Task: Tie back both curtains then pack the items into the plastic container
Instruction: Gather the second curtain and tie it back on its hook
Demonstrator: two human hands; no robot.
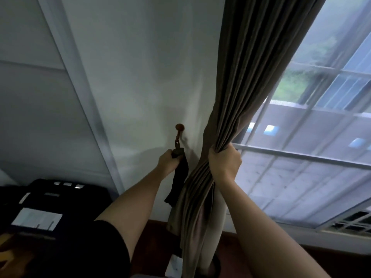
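A brown pleated curtain hangs at the left edge of the window and is gathered into a tight bunch. My right hand grips that bunch at about waist height. A dark tie-back strap hangs from a small chain on a round brown wall knob, just left of the curtain. My left hand is closed around the top of the strap, right below the chain. The strap's lower end dangles free beside the curtain. No plastic container is in view.
The window with white bars fills the right side. A white wall and a panelled door or wardrobe stand on the left. A black case with a white label lies at lower left. Dark wooden floor runs below.
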